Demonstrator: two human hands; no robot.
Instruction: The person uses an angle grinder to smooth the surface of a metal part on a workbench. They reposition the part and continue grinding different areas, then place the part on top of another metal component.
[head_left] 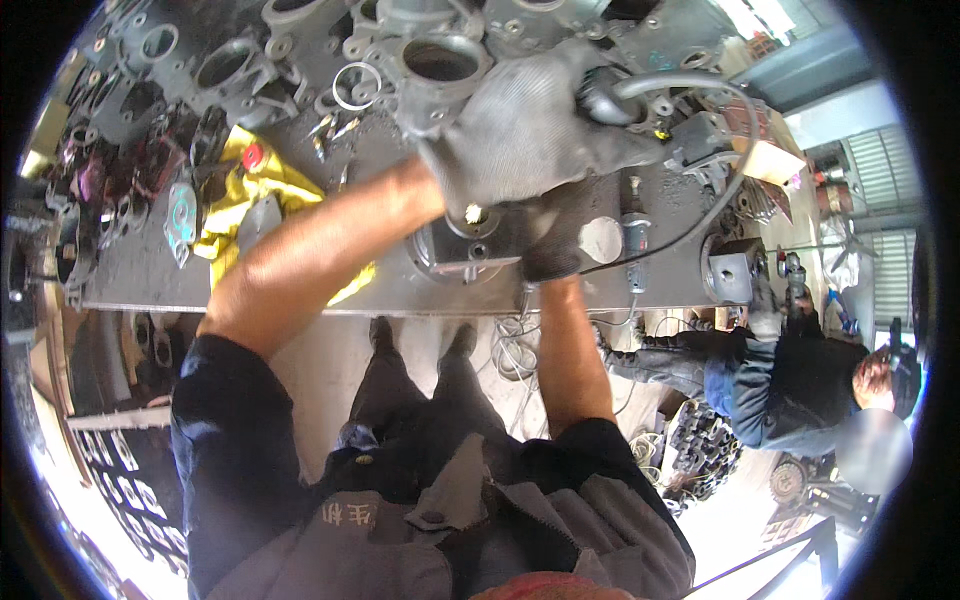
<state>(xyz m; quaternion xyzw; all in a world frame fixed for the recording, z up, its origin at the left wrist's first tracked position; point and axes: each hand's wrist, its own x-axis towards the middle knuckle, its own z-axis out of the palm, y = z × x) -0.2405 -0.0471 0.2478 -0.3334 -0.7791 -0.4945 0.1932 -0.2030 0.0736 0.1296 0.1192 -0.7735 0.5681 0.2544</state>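
My left hand, in a grey knit glove, reaches across to the right over the bench. Its fingers and thumb spread around a dark rounded head on a thick black bendable neck, which looks like a gooseneck work lamp; the hand's blur hides how firmly they meet it. Below it, my right hand, in a darker glove, is beside a machined metal block near the front edge. Its fingers are mostly hidden behind the left hand and in shadow. A pale round disc lies just right of the right hand.
Several grey metal castings crowd the back of the bench. A yellow cloth lies to the left, and a blue-grey cylindrical tool to the right. Another person works at the far right; coiled cables lie on the floor.
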